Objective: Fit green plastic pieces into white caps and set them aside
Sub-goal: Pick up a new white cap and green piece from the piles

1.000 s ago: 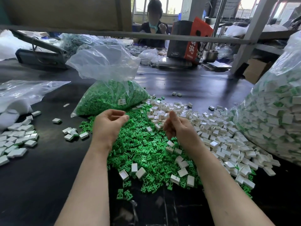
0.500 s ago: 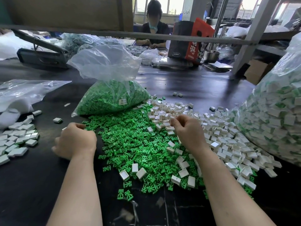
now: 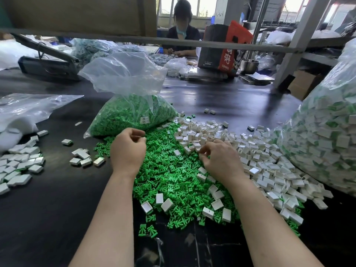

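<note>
A heap of loose green plastic pieces (image 3: 169, 178) lies on the dark table in front of me. A spread of white caps (image 3: 260, 158) borders it on the right. My left hand (image 3: 128, 151) hovers over the heap's far left edge, fingers curled toward the thumb; whether anything sits between them is hidden. My right hand (image 3: 219, 160) rests on the seam between green pieces and caps, its fingertips pinching a white cap. Finished caps (image 3: 21, 164) lie grouped at the far left, with a smaller cluster (image 3: 84, 159) nearer the heap.
An open clear bag of green pieces (image 3: 133, 116) stands just beyond my left hand. A large bag of filled caps (image 3: 327, 143) bulges at the right. A loose plastic bag (image 3: 28, 110) lies at the left. Another person sits at the far side, behind a metal bar (image 3: 173, 42).
My left hand came back from the left side of the table to the green heap. My right hand shifted slightly nearer and lower on the white caps.
</note>
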Demonstrator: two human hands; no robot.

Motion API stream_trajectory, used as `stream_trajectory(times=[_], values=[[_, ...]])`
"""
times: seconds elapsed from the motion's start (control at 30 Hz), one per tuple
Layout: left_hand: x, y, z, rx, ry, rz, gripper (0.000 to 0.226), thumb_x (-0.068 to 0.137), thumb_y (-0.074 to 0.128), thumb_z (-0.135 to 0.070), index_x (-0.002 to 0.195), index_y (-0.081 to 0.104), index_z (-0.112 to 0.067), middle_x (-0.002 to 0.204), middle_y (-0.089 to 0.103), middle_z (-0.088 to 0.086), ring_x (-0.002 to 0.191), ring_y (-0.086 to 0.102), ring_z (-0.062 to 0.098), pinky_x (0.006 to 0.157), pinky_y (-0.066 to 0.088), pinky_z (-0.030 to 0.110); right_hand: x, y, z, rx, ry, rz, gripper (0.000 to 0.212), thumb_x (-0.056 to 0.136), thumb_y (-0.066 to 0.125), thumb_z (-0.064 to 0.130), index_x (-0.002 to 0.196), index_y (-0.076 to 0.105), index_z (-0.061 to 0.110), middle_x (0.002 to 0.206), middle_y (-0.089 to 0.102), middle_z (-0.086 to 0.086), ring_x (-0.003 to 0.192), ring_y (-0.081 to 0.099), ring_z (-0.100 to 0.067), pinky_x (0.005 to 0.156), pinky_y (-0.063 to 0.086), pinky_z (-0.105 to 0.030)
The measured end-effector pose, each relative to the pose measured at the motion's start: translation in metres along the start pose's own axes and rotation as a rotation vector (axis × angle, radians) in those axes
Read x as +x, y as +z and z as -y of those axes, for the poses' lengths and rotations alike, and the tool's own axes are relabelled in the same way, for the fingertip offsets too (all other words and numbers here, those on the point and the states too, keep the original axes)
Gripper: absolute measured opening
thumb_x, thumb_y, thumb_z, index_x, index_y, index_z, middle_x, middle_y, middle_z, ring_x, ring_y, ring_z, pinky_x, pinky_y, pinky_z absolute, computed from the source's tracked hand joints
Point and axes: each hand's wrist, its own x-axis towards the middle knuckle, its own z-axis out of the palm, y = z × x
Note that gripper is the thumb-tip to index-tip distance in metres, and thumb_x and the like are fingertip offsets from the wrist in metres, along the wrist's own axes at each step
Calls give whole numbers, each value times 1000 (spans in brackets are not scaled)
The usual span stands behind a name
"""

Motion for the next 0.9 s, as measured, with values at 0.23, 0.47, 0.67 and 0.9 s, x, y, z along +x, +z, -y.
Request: stream_trajectory(times=[0.23, 0.47, 0.67, 0.9], values=[[-13, 25, -27, -291, -71, 405, 5, 91, 66, -17, 89, 69, -20, 84, 70, 3, 65, 61, 6, 51, 48, 15, 0, 0, 2, 198, 11, -56, 17, 94, 64, 31, 108, 70, 23, 100, 71, 6, 97, 62, -18, 94, 48, -37], [-26, 37, -37, -582, -246, 632, 15, 88, 69, -25, 80, 75, -13, 72, 73, 3, 55, 61, 7, 50, 49, 18, -2, -13, 25, 528, -126, -194, 12, 84, 76, 19, 96, 75, 21, 84, 71, 12, 74, 59, 8, 72, 44, -16], [-19, 23, -25, -738, -331, 610, 18, 78, 72, -9, 96, 73, -6, 81, 76, 9, 66, 71, 12, 62, 58, 20, -1, -8, 20, 358, -90, 30, 12, 87, 73, 29, 99, 72, 25, 87, 70, 12, 74, 61, 2, 74, 53, -21], [-20, 23, -23, -843, -327, 683, 33, 71, 73, -14, 101, 62, -4, 97, 75, 14, 80, 75, 20, 61, 57, 22, -1, -3, 28, 45, -128, 201, 15, 88, 69, 38, 100, 70, 30, 105, 68, 6, 104, 56, -16, 97, 45, -34]])
